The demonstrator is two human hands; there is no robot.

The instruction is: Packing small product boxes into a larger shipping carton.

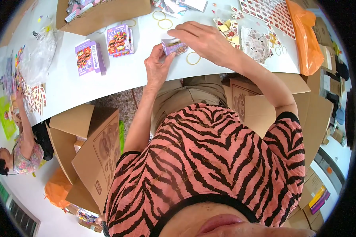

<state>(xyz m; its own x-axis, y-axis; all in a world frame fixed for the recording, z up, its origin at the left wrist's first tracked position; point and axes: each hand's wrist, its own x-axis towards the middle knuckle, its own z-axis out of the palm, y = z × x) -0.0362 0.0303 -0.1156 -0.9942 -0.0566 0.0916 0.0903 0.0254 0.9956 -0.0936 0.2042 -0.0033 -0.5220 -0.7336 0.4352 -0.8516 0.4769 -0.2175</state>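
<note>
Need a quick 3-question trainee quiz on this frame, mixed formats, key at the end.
1. Multiple choice. What does the left hand hold?
A) A yellow rubber band
B) A small purple box
C) A clear plastic bag

2. True or false: the right hand is resting on the orange plastic bag.

3. Fill in: on the white table, the brown carton stands to the ____ of both hands in the picture.

Key:
1. B
2. False; its fingers are at the small purple box.
3. left
</note>
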